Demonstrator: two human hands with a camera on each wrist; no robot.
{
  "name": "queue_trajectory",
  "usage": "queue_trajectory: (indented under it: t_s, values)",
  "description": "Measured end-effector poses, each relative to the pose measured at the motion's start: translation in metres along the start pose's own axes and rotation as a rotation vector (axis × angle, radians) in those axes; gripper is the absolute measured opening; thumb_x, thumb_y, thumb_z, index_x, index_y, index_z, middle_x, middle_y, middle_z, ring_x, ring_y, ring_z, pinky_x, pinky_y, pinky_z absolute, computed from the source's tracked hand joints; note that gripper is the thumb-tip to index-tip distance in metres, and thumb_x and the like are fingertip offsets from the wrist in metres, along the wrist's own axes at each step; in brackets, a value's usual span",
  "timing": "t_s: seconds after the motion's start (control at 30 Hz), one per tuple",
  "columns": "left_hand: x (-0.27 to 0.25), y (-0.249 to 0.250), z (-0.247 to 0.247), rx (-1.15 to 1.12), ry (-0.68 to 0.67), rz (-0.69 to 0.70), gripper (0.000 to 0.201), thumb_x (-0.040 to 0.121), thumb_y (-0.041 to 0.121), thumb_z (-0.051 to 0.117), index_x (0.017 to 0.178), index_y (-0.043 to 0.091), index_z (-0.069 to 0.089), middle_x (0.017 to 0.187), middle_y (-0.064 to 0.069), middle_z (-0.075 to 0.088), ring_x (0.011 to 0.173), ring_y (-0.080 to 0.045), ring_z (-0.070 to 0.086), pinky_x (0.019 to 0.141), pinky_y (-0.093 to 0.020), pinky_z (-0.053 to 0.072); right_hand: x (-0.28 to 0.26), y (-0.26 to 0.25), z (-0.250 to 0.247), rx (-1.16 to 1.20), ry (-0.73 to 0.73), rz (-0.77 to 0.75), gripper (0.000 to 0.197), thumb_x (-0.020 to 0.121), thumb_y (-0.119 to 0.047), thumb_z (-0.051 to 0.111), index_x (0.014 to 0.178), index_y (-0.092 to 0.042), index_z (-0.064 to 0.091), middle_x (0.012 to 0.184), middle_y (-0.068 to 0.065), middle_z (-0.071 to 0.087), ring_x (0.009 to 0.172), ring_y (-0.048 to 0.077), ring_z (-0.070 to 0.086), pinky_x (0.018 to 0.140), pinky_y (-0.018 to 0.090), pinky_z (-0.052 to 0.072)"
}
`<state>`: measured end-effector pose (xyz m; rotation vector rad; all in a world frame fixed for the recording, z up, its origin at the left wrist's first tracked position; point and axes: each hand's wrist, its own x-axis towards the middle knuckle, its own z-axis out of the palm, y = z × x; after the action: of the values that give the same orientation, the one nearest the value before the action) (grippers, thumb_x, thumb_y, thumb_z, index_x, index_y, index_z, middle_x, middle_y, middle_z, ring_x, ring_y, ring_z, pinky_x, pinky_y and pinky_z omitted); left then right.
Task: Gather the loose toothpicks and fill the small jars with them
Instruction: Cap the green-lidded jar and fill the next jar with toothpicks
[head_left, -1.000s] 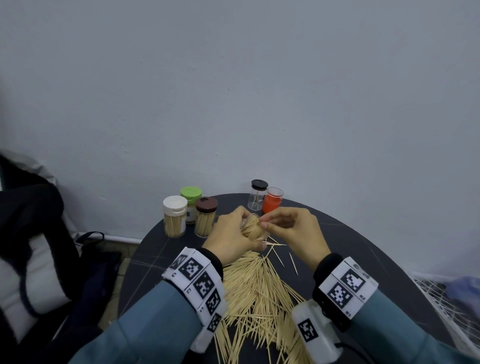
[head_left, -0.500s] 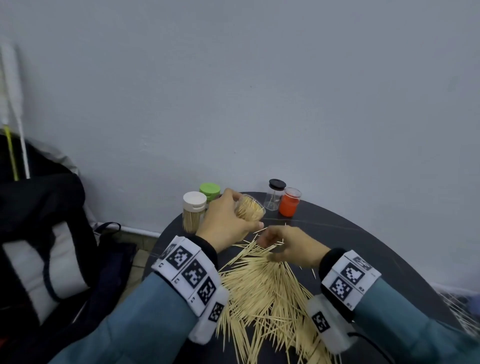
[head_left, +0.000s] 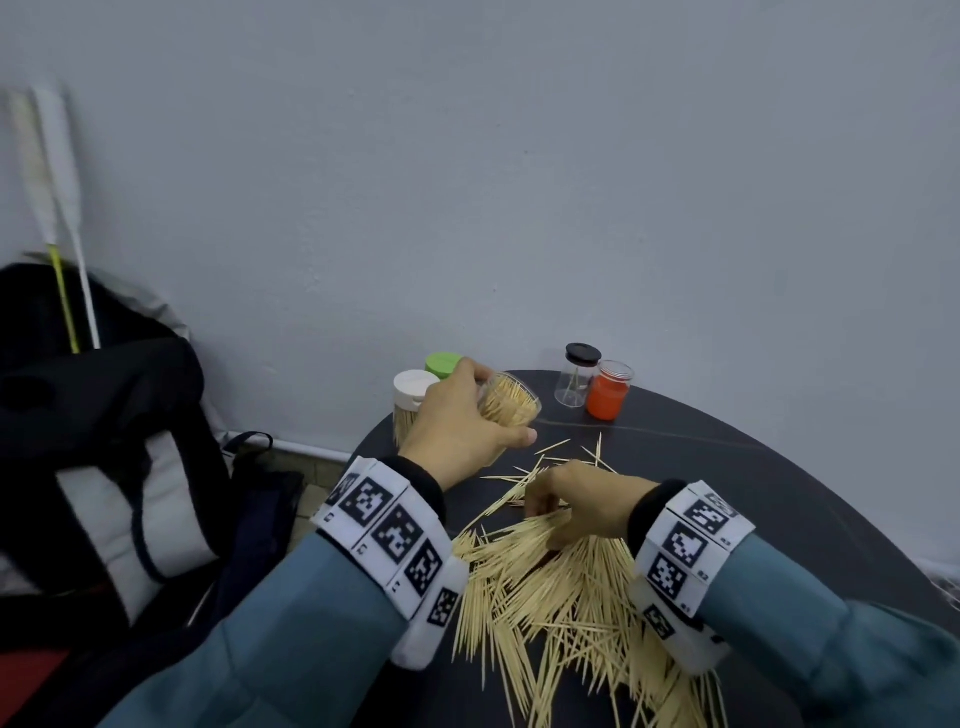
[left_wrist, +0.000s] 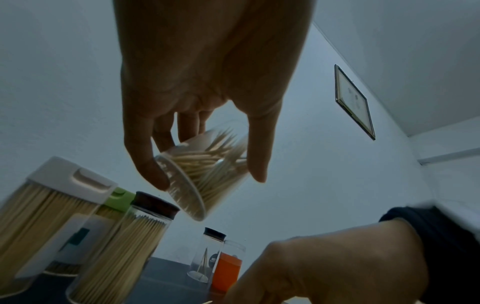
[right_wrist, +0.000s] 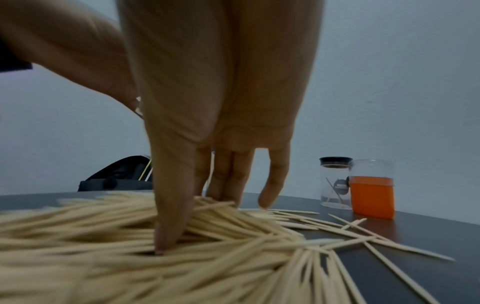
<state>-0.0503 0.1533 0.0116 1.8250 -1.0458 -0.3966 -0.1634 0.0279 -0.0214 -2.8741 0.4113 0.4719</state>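
Against a plain pale wall stood a dark round table (head_left: 727, 467), strewn across its near half with a broad heap of loose wooden toothpicks (head_left: 561, 603).

The left hand (head_left: 457, 426) was wrapped around a small clear lidless jar (head_left: 511, 402), held off the table and tilted, its mouth toward the heap; in the left wrist view it looked well packed with toothpicks, though not crammed. The right hand (head_left: 582, 504) was down on the far edge of the heap, thumb and fingertips (right_wrist: 226, 193) pressed in among the sticks, as if closing on another bunch. Whether it had already pinched any could not be told.

At the back left stood three capped jars, all full of toothpicks: a white-lidded jar (head_left: 413, 402), a green-lidded jar (head_left: 441, 362) behind it, and a brown-lidded glass jar (left_wrist: 122, 242) seen only from the left wrist. Farther right, a clear jar with a black lid (head_left: 576, 382) held just a few sticks, touching or just beside an orange jar with a clear top (head_left: 609, 391) whose contents were hidden.

By my judgement the work was past halfway on jars, but most of the heap remained.
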Motion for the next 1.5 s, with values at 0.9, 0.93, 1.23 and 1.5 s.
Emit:
queue_trajectory:
  t_s: [0.9,0.93,1.23,1.5]
  values:
    - [0.003,0.004,0.026,0.007,-0.04,0.026,0.06,0.068,0.025,0.084,0.114,0.017,0.046,0.112,0.002,0.058,0.093,-0.008,0.056,0.07,-0.015,0.044,-0.034,0.038,-0.005,0.212,0.457,0.066,0.014,0.088,-0.019,0.063,0.099,-0.011,0.066,0.086,-0.005,0.064,0.073,0.002,0.055,0.065,0.01,0.041]
    - [0.003,0.005,0.028,-0.002,-0.044,0.032,0.059,0.068,0.024,0.084,0.113,0.017,0.046,0.11,0.004,0.058,0.09,-0.006,0.056,0.067,-0.012,0.043,-0.034,0.039,-0.005,0.237,0.483,0.074,0.014,0.088,-0.02,0.063,0.098,-0.011,0.066,0.088,-0.004,0.065,0.074,0.002,0.055,0.064,0.01,0.04]
    - [0.006,0.01,0.044,0.024,-0.06,0.035,0.059,0.068,0.029,0.084,0.112,0.019,0.046,0.109,0.004,0.059,0.094,-0.01,0.058,0.079,-0.025,0.047,-0.043,0.057,-0.014,0.428,0.635,0.168,0.016,0.084,-0.025,0.067,0.086,-0.009,0.069,0.082,-0.003,0.071,0.073,0.003,0.062,0.064,0.01,0.044]
    - [0.008,0.01,0.052,0.015,-0.089,0.032,0.06,0.069,0.026,0.083,0.116,0.016,0.047,0.105,0.005,0.058,0.092,-0.009,0.057,0.076,-0.022,0.046,-0.044,0.059,-0.036,0.71,0.711,0.153,0.01,0.087,-0.016,0.064,0.092,-0.008,0.067,0.077,-0.001,0.073,0.062,-0.009,0.064,0.055,0.004,0.042]
